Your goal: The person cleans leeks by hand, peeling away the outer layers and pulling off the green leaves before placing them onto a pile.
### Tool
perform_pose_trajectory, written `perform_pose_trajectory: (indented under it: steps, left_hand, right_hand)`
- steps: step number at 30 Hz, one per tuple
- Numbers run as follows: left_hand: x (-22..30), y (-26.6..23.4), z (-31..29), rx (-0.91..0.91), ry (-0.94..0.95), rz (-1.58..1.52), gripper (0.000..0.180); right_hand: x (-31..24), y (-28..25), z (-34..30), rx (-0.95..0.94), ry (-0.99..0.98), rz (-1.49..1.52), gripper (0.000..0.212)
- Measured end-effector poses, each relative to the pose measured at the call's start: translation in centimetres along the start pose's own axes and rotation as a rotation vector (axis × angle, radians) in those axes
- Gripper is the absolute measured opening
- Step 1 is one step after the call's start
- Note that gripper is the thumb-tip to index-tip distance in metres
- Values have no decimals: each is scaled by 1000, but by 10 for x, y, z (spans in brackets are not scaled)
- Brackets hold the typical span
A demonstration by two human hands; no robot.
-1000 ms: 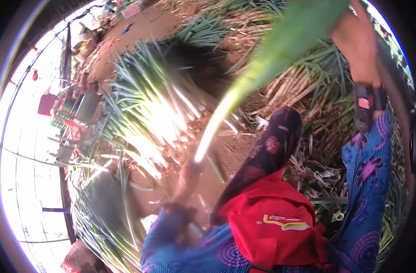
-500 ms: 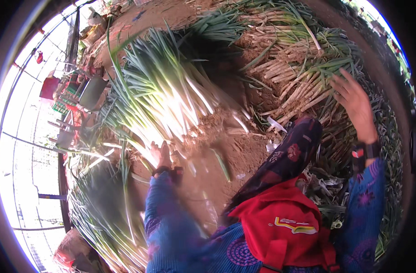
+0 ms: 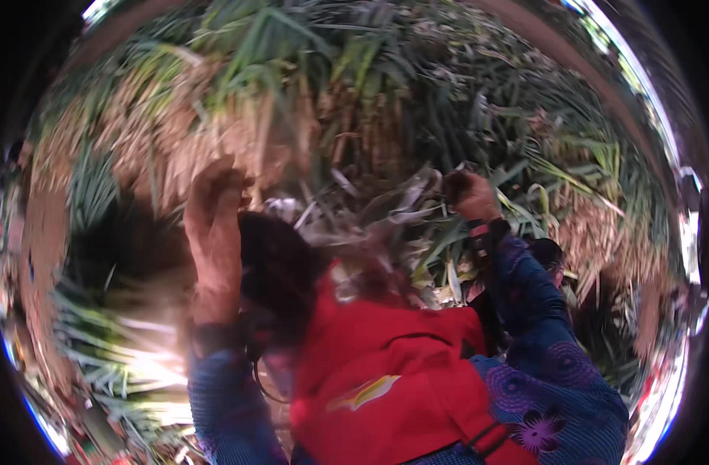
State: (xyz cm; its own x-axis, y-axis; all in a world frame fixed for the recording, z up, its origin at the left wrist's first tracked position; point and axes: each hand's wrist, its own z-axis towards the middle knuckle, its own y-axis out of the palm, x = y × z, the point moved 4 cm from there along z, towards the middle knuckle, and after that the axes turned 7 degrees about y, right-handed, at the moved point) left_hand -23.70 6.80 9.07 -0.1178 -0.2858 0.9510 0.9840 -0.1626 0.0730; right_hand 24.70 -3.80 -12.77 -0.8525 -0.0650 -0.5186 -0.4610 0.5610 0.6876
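Note:
My left hand (image 3: 215, 225) is raised at the left of my lap, in front of the roots and stems of a long heap of green onions (image 3: 168, 128). Motion smears its bent fingers, and I make out nothing in them. Farther right, my right hand (image 3: 474, 198) hangs over loose leaves, its fingers curled in. Whatever lies inside them is hidden. Pale, dry peeled leaves (image 3: 405, 198) lie between the two hands, close to the right fingertips.
Cleaner green onions with bright white stems (image 3: 137, 356) lie at the lower left, partly in shadow. More green leaves and stalks (image 3: 587, 174) spread to the right. A red apron (image 3: 393, 364) covers my lap. Bare soil (image 3: 44, 232) shows along the left.
My view has swung right, so the cleaned green onions now sit at the lower left. My left hand has left their stems; my right hand has gone from spread fingers to curled.

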Motion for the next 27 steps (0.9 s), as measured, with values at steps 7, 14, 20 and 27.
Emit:
perform_pose_trajectory:
  steps: [7,14,20,27]
  left_hand:
    - [-89,131,98,-73,-131,-256,22]
    - [-127,159,94,-49,-373,-29,20]
    - [-126,202,98,-242,-300,-61,20]
    - [-129,188,109,-269,-367,-6,21]
  right_hand:
    - [66,36,17,139,131,51,17]
    - [90,51,95,229,109,-191,17]
    - [81,32,174,224,-329,-1488,48]
    - [181,-5,94,-155,-211,-2062,53]
